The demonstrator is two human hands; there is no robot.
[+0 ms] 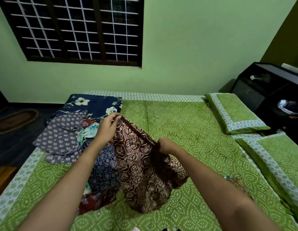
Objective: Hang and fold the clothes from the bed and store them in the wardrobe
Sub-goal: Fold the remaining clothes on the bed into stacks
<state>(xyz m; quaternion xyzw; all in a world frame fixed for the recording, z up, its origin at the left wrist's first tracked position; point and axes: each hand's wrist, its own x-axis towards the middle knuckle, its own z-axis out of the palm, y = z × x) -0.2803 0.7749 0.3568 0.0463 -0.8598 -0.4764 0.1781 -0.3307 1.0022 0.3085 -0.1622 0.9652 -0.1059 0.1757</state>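
Left hand (107, 129) and right hand (165, 144) each pinch brown patterned garment (140, 164), lifted over green bedspread (195, 130); clothes pile (65, 139) left.

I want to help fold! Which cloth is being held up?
The brown patterned cloth, pinched at its top edge by the left grip and right grip. The grey flowery one and the dark blue one lie on the bed.

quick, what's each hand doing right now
Left hand: pinching the brown printed garment at its top edge.
Right hand: gripping the same garment's edge.
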